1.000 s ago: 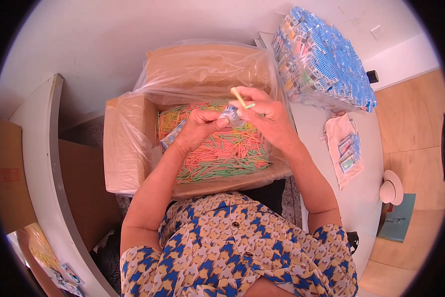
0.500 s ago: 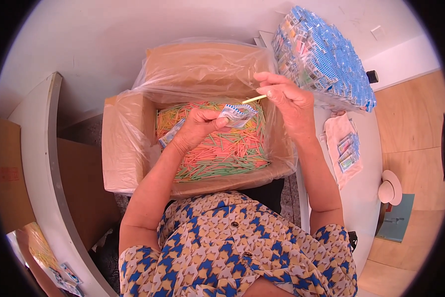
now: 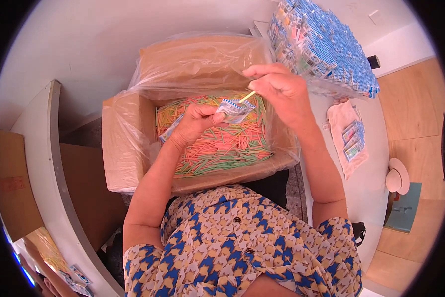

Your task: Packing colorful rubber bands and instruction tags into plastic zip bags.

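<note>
Over a cardboard box (image 3: 121, 141) lined with clear plastic, my left hand (image 3: 195, 124) pinches a small clear packet (image 3: 236, 113) with a blue-and-white striped top edge. More packets (image 3: 170, 129) stick out from under that palm. My right hand (image 3: 283, 96) is closed, thumb against fingers, on a thin yellow-green stick (image 3: 248, 96). The stick slants down, its lower end at the packet's top edge; whether it is inside, I cannot tell. Below both hands, many thin pink, orange, yellow and green sticks (image 3: 217, 153) fill the box.
A large clear bag of blue-edged packets (image 3: 326, 49) stands at the back right. Several packets (image 3: 353, 139) lie on a pink cloth (image 3: 354, 168) on the white table (image 3: 326, 190). A white panel edge (image 3: 59, 163) runs along the left. Another person's arm (image 3: 46, 270) shows at lower left.
My right hand has come left and slightly down relative to the packet, bringing the stick's tip to its top edge. The stick now tilts more steeply. The whole view has shifted slightly.
</note>
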Motion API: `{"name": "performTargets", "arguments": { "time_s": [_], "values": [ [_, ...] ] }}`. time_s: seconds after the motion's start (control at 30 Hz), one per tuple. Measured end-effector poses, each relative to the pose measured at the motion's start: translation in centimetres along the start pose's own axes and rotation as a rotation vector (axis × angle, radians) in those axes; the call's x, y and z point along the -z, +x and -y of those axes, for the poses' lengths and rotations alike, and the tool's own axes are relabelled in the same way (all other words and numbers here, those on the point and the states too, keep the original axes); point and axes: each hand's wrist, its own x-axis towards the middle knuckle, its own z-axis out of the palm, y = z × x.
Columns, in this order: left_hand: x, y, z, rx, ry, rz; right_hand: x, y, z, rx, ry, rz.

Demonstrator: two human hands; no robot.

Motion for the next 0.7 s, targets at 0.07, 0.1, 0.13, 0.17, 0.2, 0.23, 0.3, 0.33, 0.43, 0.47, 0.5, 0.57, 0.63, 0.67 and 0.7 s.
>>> {"name": "performTargets", "arguments": {
  "time_s": [0.07,0.1,0.13,0.17,0.2,0.23,0.3,0.33,0.43,0.47,0.5,0.57,0.63,0.67,0.7],
  "values": [
    [0.0,0.1,-0.1,0.014,0.021,0.008,0.5,-0.2,-0.5,0.027,-0.043,0.012],
    [-0.1,0.0,-0.2,0.008,0.014,0.009,0.6,-0.4,-0.6,0.056,-0.087,0.031],
    [-0.3,0.0,-0.3,0.004,0.006,0.013,0.4,-0.7,-0.5,0.051,-0.084,0.02],
    [-0.2,0.0,-0.2,0.012,0.015,0.02,-0.1,-0.9,-0.3,0.026,-0.057,0.012],
    [0.0,0.1,0.0,0.006,0.055,0.027,-0.5,-1.0,-0.2,0.002,-0.029,0.001],
    [0.1,0.1,0.2,0.002,0.099,0.038,-1.0,-1.3,-0.3,-0.005,-0.022,-0.018],
    [0.2,0.1,0.6,0.001,0.099,0.065,-1.9,-1.9,-1.1,0.119,-0.167,0.067],
    [0.4,0.1,0.6,-0.008,0.084,0.081,-2.5,-2.0,-1.4,0.111,-0.156,0.04],
    [-1.2,-0.2,0.0,-0.042,0.007,0.018,-2.5,-2.3,-1.5,0.066,0.025,-0.027],
    [-1.5,-0.3,-0.2,-0.035,0.025,0.026,-1.6,-2.5,-1.0,-0.058,0.13,-0.046],
    [-1.8,-0.3,-0.3,-0.001,-0.023,0.012,-0.9,-2.8,-0.7,-0.181,0.235,-0.063],
    [-2.8,0.2,-0.6,0.041,-0.062,0.024,-0.4,-4.4,-1.4,-0.1,0.07,-0.041],
    [-4.0,0.9,-0.7,0.05,0.085,0.05,-0.1,-6.0,-2.1,-0.042,-0.117,-0.019],
    [-4.7,1.6,-0.7,0.058,0.08,0.103,0.3,-6.6,-2.5,-0.113,-0.07,0.002],
    [-5.1,1.9,-0.9,0.121,0.163,0.058,0.7,-7.1,-2.9,-0.187,-0.026,0.017]
  ]
}}
